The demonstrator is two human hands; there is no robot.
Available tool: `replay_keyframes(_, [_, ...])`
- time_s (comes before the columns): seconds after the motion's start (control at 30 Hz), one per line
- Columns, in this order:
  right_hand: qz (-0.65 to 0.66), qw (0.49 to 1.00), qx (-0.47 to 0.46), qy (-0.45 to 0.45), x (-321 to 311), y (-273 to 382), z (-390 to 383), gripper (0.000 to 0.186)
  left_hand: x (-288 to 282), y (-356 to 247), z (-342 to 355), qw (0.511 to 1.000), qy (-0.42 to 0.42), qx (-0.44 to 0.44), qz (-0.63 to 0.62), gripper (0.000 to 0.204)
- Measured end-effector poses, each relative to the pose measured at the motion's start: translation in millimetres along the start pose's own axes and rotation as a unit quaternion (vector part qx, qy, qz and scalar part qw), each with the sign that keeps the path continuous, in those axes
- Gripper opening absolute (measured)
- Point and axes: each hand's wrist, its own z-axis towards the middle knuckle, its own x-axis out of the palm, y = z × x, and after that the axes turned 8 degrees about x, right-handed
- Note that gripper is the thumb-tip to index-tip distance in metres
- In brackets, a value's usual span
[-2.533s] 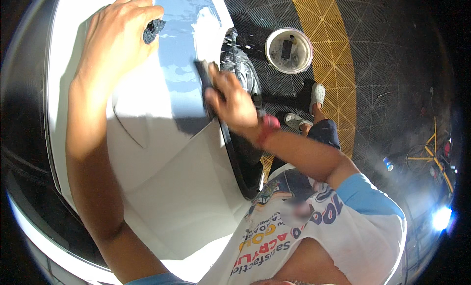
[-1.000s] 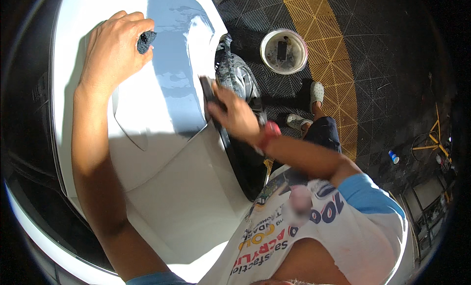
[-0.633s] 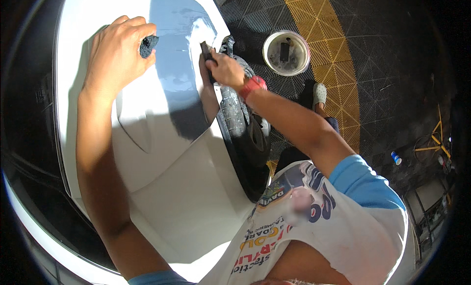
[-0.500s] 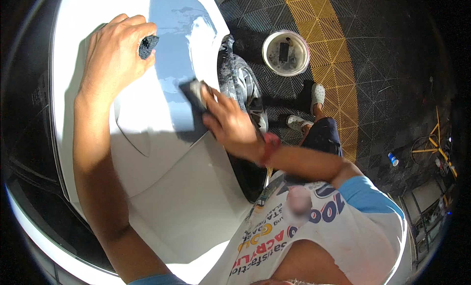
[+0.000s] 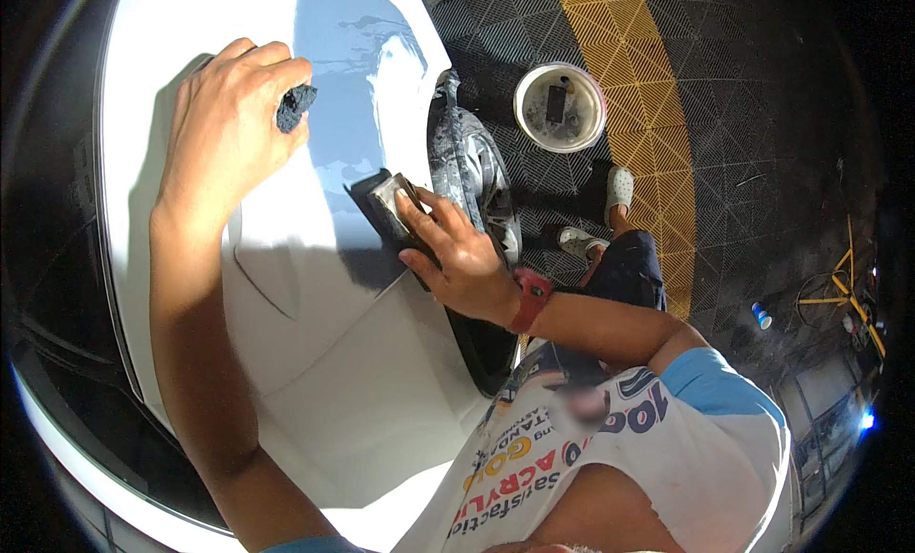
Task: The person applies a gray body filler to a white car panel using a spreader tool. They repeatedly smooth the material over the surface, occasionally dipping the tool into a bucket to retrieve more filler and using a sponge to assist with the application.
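My left hand (image 5: 229,120) is closed round a dark, crumpled cloth or sponge (image 5: 296,109), its knuckles up, over the white car body panel (image 5: 353,382). To its right, my right hand (image 5: 462,267) presses a flat sanding block (image 5: 389,199) with dark sheet around it against the panel. Fingers lie along the top of the block and the thumb is at its near side. Under and beyond the block spreads a smooth grey-blue patch (image 5: 338,86) with wet-looking streaks. The underside of the block is hidden.
A plastic-wrapped wheel (image 5: 477,162) sits in the arch right of the panel. On the dark tiled floor stands a round bucket (image 5: 525,131) holding murky water and a dark block. A yellow floor strip (image 5: 658,162), a blue can (image 5: 762,316) and a yellow metal stand (image 5: 843,284) lie farther right.
The right hand with the sanding block has shifted slightly right and nearer, and the motion blur is gone. My left hand has moved a little to the right and nearer with the dark cloth or sponge.
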Motion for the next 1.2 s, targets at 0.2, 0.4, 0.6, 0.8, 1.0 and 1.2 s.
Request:
replay_keyframes(0.2, [-0.002, 0.995, 0.097, -0.032, 5.7, -91.9, 182.9, 0.057, -13.4, 2.5, 17.1, 0.999, 0.012, -0.005, -0.03, 0.028])
replay_keyframes(0.4, [0.0, 1.0, 0.0, -0.011, 3.6, -12.1, 38.2, 0.071, 3.1, 0.2, 0.7, 0.999, -0.001, -0.023, -0.046, 0.02])
replay_keyframes(0.6, [0.018, 0.996, 0.089, -0.01, 2.5, -72.8, 156.9, 0.058, -8.3, 0.9, 10.1, 0.998, 0.01, -0.024, -0.063, 0.017])
replay_keyframes(0.8, [0.039, 0.984, 0.168, 0.049, 3.1, -51.5, 177.9, 0.062, -0.9, 1.5, -2.2, 0.998, 0.014, -0.019, -0.065, 0.022])
replay_keyframes(1.0, [0.028, 0.997, 0.047, -0.06, 15.4, -40.1, 113.2, 0.067, -6.5, -3.2, 7.3, 0.994, 0.055, 0.024, -0.092, 0.03])
replay_keyframes(1.2, [-0.041, 0.967, 0.252, 0.019, 3.5, -68.5, 249.1, 0.053, 1.4, -1.7, 8.1, 0.998, 0.035, 0.014, -0.052, 0.027])
